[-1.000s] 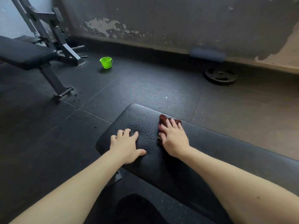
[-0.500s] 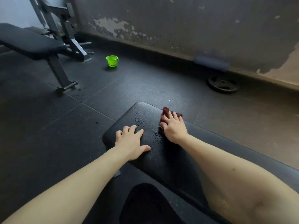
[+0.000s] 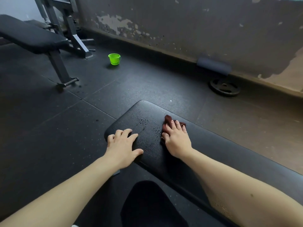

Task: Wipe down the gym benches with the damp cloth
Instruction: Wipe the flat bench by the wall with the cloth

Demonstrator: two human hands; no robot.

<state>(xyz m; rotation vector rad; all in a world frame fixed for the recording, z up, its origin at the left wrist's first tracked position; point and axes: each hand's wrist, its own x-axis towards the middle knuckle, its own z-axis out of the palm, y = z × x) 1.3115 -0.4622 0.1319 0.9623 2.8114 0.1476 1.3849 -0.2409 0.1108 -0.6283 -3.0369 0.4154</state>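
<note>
Cloth (image 3: 167, 119), dark red, lies on the black bench (image 3: 221, 153) near its rounded end, pressed under the right hand (image 3: 177, 141), fingers straight. Left hand (image 3: 122, 148), at its 9 o'clock, rests spread flat on the pad, holding nothing. Water droplets (image 3: 142, 121) sit between the hands. A green bucket (image 3: 114, 58) stands on the floor at 11 o'clock.

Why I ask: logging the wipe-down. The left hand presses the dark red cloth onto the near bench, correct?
Not quite: the head view shows the right hand pressing the dark red cloth onto the near bench; the left hand rests bare.
</note>
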